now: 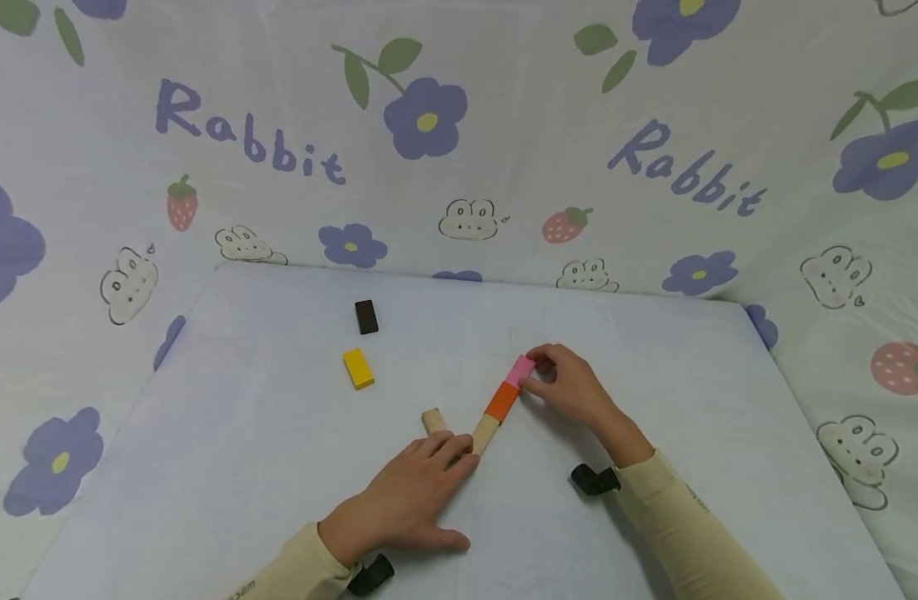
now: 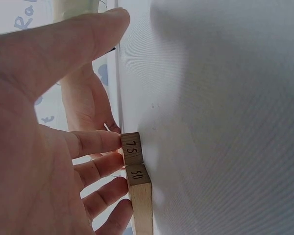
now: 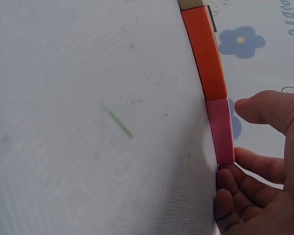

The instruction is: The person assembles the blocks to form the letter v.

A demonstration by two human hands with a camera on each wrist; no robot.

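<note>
A row of blocks slants across the white tabletop: a plain wooden block [image 1: 485,432], an orange block [image 1: 502,402] and a pink block [image 1: 520,371]. My right hand [image 1: 571,387] is at the pink end, fingers curled against its far end and thumb close by its side. The left hand [image 1: 409,492] reaches over the wooden pieces with fingers spread and thumb held away. Its fingertips touch a block end marked 75 [image 2: 132,148] and another marked 50 [image 2: 138,174]. A second wooden block [image 1: 433,420] sticks out beyond the left fingers, partly covered by them.
To the left lie a yellow block [image 1: 358,368] and, farther back, a dark brown block [image 1: 366,317]. A patterned cloth [image 1: 504,150] with flowers and rabbits hangs behind the table [image 1: 241,417] and along its sides. Black wrist mounts [image 1: 595,479] sit by both sleeves.
</note>
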